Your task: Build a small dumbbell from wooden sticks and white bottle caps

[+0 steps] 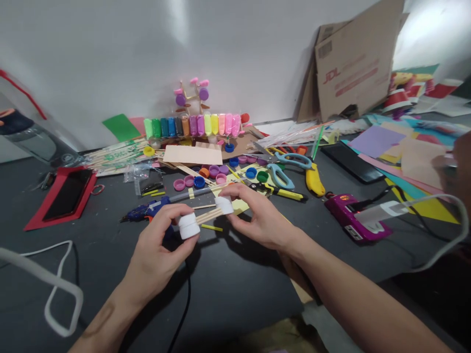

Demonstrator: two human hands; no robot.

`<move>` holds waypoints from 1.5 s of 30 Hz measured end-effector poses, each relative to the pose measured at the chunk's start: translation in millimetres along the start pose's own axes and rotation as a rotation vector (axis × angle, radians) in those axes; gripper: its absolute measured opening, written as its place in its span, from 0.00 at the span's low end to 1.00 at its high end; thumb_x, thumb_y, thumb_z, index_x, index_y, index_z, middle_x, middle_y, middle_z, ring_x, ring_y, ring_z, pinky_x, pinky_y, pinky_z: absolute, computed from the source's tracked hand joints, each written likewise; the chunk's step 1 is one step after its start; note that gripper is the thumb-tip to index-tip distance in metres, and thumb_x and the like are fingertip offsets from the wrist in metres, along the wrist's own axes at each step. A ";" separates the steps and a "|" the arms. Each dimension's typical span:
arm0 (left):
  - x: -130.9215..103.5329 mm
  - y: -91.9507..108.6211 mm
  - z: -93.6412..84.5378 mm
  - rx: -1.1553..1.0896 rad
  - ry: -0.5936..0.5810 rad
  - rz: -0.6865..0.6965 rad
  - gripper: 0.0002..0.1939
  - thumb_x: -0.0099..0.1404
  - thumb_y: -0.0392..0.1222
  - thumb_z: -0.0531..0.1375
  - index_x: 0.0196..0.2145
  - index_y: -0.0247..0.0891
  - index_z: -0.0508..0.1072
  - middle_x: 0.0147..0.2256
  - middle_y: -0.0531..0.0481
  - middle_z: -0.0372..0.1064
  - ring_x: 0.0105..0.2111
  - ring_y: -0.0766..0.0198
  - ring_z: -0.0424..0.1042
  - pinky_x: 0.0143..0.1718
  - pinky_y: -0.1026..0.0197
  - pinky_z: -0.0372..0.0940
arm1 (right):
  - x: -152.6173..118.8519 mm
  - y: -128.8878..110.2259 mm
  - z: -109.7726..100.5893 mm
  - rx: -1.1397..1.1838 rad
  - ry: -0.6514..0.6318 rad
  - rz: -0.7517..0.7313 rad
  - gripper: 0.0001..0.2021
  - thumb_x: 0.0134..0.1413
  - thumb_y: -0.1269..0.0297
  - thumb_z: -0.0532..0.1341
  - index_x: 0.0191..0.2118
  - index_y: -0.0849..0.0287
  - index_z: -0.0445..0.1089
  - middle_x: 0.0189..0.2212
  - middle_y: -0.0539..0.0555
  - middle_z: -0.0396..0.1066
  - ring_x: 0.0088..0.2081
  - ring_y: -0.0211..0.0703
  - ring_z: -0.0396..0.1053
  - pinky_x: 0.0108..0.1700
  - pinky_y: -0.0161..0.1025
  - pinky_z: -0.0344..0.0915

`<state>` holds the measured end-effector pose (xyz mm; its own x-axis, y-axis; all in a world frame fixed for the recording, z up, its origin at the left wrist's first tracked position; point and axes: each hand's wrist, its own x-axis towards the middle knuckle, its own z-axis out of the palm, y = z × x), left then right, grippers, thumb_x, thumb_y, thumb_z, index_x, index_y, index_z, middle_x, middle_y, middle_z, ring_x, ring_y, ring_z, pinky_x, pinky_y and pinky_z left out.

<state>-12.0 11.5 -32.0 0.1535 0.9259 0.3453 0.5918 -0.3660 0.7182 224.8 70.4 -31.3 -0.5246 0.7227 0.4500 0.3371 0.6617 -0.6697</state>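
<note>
A small piece made of thin wooden sticks with white caps at both ends is held between my hands, above the dark table. My left hand pinches the stacked white caps at its left end. At the other end, the thumb and fingers of my right hand grip a white cap. Just behind my left hand lies a blue glue gun, partly hidden by it. A short yellow strip rests on the table beneath the sticks.
Colored bottle caps, blue-handled scissors and a yellow-and-black tool lie behind my hands. A purple power block with cables sits at right. A phone on red sheet is at left. Cardboard leans at the back.
</note>
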 end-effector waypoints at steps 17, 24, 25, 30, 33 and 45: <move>7.0 -7.8 -1.1 0.066 -0.125 -0.117 0.12 0.66 0.40 0.61 0.48 0.45 0.70 0.47 0.53 0.73 0.46 0.62 0.72 0.47 0.62 0.65 | 1.4 4.3 -4.4 -0.120 -0.140 -0.025 0.18 0.55 0.76 0.58 0.53 0.60 0.64 0.51 0.63 0.70 0.54 0.52 0.68 0.55 0.50 0.67; 5.7 -11.2 1.9 0.078 -0.123 -0.073 0.12 0.67 0.42 0.60 0.49 0.43 0.70 0.49 0.50 0.73 0.48 0.61 0.72 0.52 0.59 0.65 | 0.6 4.4 -5.2 -0.167 -0.156 -0.032 0.18 0.56 0.75 0.58 0.53 0.60 0.64 0.51 0.63 0.71 0.54 0.53 0.69 0.54 0.51 0.67; 5.3 -11.8 2.3 0.079 -0.124 -0.069 0.13 0.67 0.42 0.60 0.49 0.43 0.71 0.49 0.50 0.73 0.48 0.61 0.72 0.52 0.58 0.65 | 0.7 4.2 -5.3 -0.169 -0.161 -0.031 0.18 0.56 0.75 0.58 0.53 0.60 0.64 0.51 0.63 0.71 0.53 0.53 0.69 0.54 0.51 0.67; 4.6 -13.8 3.8 0.093 -0.121 -0.062 0.14 0.66 0.41 0.61 0.49 0.41 0.71 0.49 0.49 0.73 0.49 0.59 0.72 0.54 0.56 0.65 | 1.6 3.8 -5.5 -0.162 -0.176 -0.029 0.17 0.56 0.75 0.58 0.52 0.62 0.65 0.50 0.63 0.71 0.52 0.52 0.69 0.54 0.50 0.68; 4.5 -14.1 4.5 0.098 -0.118 -0.051 0.14 0.66 0.40 0.61 0.50 0.41 0.71 0.50 0.48 0.74 0.50 0.59 0.73 0.53 0.56 0.66 | 2.1 4.5 -5.4 -0.163 -0.177 -0.028 0.17 0.56 0.75 0.57 0.52 0.62 0.65 0.49 0.63 0.71 0.52 0.52 0.70 0.53 0.49 0.68; 5.3 -16.2 3.8 0.130 -0.147 -0.024 0.16 0.67 0.40 0.61 0.52 0.39 0.73 0.49 0.47 0.76 0.49 0.57 0.73 0.52 0.54 0.67 | 2.1 2.9 -4.9 -0.161 -0.200 -0.012 0.16 0.56 0.75 0.58 0.51 0.61 0.65 0.48 0.61 0.72 0.50 0.51 0.70 0.52 0.47 0.68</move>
<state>-17.7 22.8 -44.1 0.2464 0.9414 0.2303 0.6927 -0.3373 0.6375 228.6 74.7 -29.4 -0.6680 0.6712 0.3213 0.4417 0.7051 -0.5547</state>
